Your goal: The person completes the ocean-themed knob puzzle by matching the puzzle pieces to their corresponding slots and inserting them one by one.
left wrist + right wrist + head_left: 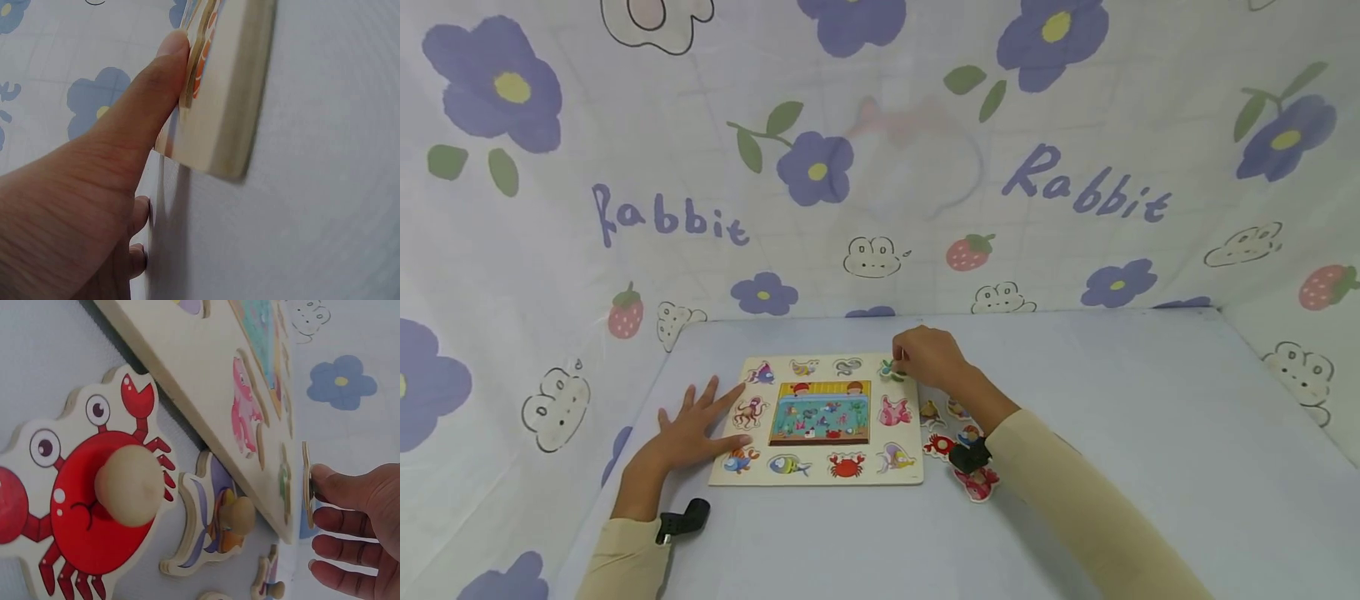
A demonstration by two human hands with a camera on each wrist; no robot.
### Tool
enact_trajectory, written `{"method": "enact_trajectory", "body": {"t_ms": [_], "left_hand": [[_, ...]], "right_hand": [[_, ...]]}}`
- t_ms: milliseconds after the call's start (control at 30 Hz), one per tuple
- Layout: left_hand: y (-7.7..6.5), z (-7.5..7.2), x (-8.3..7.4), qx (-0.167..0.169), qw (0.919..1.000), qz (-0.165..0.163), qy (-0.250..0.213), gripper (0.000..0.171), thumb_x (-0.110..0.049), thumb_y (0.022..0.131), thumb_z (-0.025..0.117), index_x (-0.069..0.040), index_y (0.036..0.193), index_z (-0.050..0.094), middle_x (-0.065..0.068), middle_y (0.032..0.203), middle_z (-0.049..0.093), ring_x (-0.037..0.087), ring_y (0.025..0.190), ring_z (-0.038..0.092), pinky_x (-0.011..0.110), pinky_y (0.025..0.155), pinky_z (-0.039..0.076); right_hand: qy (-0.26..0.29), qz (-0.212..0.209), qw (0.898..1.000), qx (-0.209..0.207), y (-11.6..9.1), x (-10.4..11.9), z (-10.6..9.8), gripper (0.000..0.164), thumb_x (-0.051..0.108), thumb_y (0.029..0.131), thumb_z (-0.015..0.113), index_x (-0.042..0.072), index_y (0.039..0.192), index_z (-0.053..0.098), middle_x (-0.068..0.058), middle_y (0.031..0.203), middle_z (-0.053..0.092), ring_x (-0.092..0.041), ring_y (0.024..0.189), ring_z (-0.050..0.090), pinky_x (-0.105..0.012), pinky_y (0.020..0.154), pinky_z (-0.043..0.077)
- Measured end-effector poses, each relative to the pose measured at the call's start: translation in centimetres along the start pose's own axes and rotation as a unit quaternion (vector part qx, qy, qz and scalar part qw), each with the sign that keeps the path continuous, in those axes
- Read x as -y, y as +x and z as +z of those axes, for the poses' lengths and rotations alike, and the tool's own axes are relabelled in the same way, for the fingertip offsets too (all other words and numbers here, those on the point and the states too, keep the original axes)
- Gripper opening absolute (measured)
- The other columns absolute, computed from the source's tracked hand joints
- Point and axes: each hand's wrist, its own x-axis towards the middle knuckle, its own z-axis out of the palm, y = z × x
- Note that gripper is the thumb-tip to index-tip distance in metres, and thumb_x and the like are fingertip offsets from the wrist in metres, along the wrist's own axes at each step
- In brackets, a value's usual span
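A wooden peg puzzle board [895, 479] with sea-animal pictures lies flat on the table. My left hand [688, 429] rests at its left side, fingers spread and the thumb [156, 78] on the board's face near the lower left corner. Over the top right corner, my right hand [932, 358] pinches a thin wooden puzzle piece [308, 484] between thumb and fingers. That piece shows edge-on in the right wrist view, close to the board's green picture [284, 487]; its face is hidden there.
Several knobbed pieces lie right of the board, under the right forearm: a red crab piece [75, 531], a purple-and-yellow piece [200, 519] and a pink piece [977, 485] among them. A patterned cloth [880, 183] hangs behind the table.
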Motion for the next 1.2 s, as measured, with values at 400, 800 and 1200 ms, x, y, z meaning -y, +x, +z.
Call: {"method": "enact_trajectory", "body": {"t_ms": [400, 800, 1200], "left_hand": [[0.1, 0.0, 0.3, -0.002, 1.0000, 0.001, -0.002, 0.098, -0.069, 0.084, 0.069, -0.026, 0.162, 0.028, 0.026, 0.167, 0.006, 0.059, 0.148, -0.005, 0.086, 0.101, -0.009], [-0.1, -0.2, -0.1, -0.001, 1.0000, -0.004, -0.003, 0.097, -0.066, 0.084, 0.071, -0.025, 0.161, 0.029, 0.027, 0.167, 0.007, 0.059, 0.148, -0.004, 0.085, 0.102, -0.008], [0.0, -0.1, 0.0, 0.000, 1.0000, -0.002, -0.003, 0.097, -0.067, 0.084, 0.070, -0.026, 0.161, 0.028, 0.027, 0.167, 0.007, 0.060, 0.148, -0.005, 0.086, 0.102, -0.009]], "right_hand": [[-0.012, 0.019, 1.000, 0.017, 0.9, 0.0, 1.2, 0.017, 0.031, 0.093, 0.077, 0.015, 0.093, 0.072, 0.004, 0.081, 0.066, -0.014, 0.073, 0.055, -0.031, 0.063, 0.048], [-0.006, 0.020, 1.000, 0.018, 1.4, -0.2, 1.9, 0.018, 0.033, 0.092, 0.077, 0.016, 0.090, 0.071, 0.005, 0.079, 0.066, -0.013, 0.069, 0.055, -0.029, 0.060, 0.045], [0.013, 0.065, 0.997, 0.042, 1.4, 0.2, 2.1, 0.017, 0.034, 0.094, 0.075, 0.018, 0.092, 0.067, 0.003, 0.085, 0.067, -0.015, 0.072, 0.056, -0.030, 0.060, 0.044]]}}
